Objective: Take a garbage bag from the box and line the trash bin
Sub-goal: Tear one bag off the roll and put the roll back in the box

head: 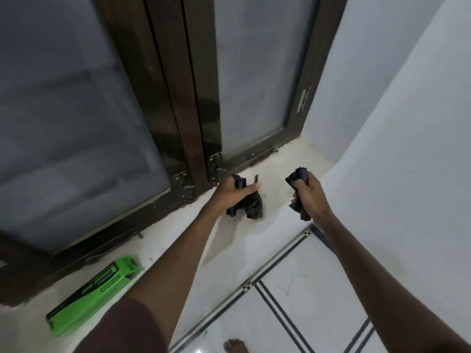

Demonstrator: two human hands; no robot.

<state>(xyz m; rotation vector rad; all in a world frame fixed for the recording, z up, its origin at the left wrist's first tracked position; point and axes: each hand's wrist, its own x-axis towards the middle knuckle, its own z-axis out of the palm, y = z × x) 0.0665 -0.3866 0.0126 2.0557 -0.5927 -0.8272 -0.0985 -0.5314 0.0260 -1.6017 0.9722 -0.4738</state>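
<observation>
Two pieces of black garbage bag are held up over the white window ledge [270, 171], near its front edge. The left hand [233, 193] grips one black bunch [251, 206], with the thumb lying across the top and the plastic hanging down below the fist. The right hand [309, 193] grips the other black bunch [299, 175], with plastic sticking out above and below the curled fingers. The two bunches are apart, with a bare patch of ledge showing between them. I cannot tell if they are two bags or one torn roll.

The green garbage bag box [94, 294] lies flat on the same ledge, well off to the left, near the left arm. Its far end flap is open. What is inside cannot be seen.

Behind the ledge stands a dark brown window frame [188, 98] with frosted glass. The ledge ends at the white wall [397, 110] on the right. Below the ledge's front edge is a white tiled floor [293, 301] with black lines, and a bare foot [235, 346] shows at the bottom.
</observation>
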